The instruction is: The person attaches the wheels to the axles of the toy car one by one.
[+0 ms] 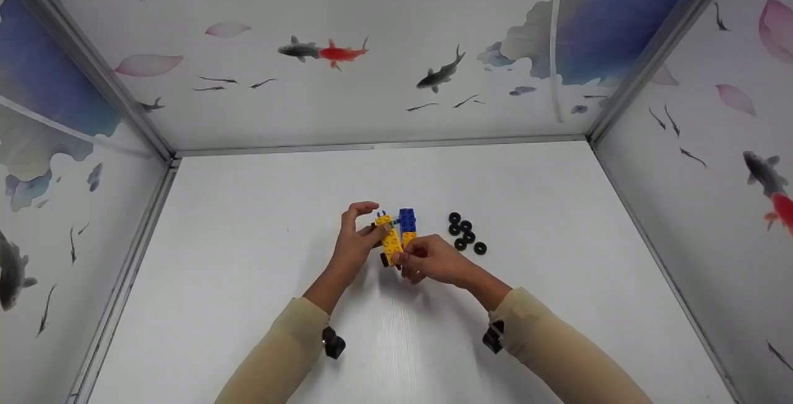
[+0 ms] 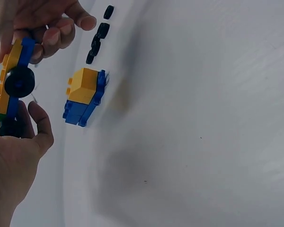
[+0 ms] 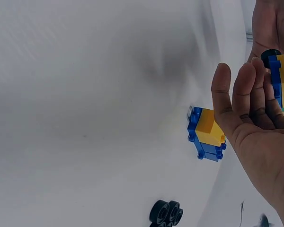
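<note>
A toy brick car (image 1: pixel 390 241), yellow studded bricks over a blue base, is held off the table between both hands. My left hand (image 1: pixel 356 243) grips its far end, index finger lifted away. The right hand (image 1: pixel 433 258) pinches the near end with thumb and fingers; what lies under those fingertips is partly hidden. Black wheels show on the car's side, one wheel (image 2: pixel 20 82) facing the left wrist camera. Just beyond the right hand stands a second blue and yellow brick piece (image 2: pixel 83 90), partly covered by that hand in the head view.
Several loose black wheels (image 1: pixel 466 227) lie on the white table (image 1: pixel 248 218) right of the bricks. Printed wall panels (image 1: pixel 372 94) with fish and petals enclose the table at the back and sides.
</note>
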Motion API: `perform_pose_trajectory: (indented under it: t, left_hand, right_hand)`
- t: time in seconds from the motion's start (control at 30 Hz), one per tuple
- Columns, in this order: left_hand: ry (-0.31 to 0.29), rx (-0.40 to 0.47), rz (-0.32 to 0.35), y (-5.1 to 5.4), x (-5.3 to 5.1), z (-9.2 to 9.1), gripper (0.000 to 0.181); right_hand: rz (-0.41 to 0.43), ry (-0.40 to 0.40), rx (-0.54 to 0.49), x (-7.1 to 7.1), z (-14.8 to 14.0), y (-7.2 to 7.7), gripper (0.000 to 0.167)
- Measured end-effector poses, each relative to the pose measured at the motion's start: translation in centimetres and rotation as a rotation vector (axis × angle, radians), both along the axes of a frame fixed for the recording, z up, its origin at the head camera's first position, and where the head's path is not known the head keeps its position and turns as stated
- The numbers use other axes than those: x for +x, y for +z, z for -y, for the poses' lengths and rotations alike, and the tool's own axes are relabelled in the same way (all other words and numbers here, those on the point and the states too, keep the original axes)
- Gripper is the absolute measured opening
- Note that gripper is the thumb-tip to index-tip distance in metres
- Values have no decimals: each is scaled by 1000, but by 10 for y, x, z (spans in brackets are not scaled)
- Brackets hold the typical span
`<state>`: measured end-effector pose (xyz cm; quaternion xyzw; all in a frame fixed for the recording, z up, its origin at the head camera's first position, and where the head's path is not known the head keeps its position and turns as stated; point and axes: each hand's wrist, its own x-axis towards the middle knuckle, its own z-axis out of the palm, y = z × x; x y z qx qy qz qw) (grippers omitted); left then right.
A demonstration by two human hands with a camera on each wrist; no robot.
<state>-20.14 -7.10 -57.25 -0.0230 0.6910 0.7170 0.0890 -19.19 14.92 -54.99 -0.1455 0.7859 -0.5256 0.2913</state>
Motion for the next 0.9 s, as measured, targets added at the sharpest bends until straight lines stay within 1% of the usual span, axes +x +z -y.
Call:
perform_pose_trajectory:
  t: [0.17, 0.27, 0.4, 0.5, 0.67, 0.77, 0.9]
  left_hand:
    - [-30, -14, -25, -2, 0, -1, 43]
    - [-58, -13, -56, -3, 1, -2, 29]
    - [-78, -41, -101, -3, 0, -2, 20]
    - [-83, -51, -114, -3, 0, -2, 20]
    - [-108, -21, -117, -2, 0, -1, 26]
    - [-123, -20, -102, -1, 0, 0, 32]
    - [-141, -51, -71, -1, 1, 0, 38]
  right_hand:
    - [-9, 25, -8, 1, 5, 0, 44]
    - [-24, 48, -25, 1, 6, -2, 38]
    - [-39, 65, -36, 1, 7, -2, 36]
    - [-36, 57, -52, 1, 7, -2, 33]
    - [-6, 8, -115, 1, 5, -3, 24]
    - [6, -7, -142, 1, 5, -3, 25]
    - [4, -11, -137, 0, 5, -4, 27]
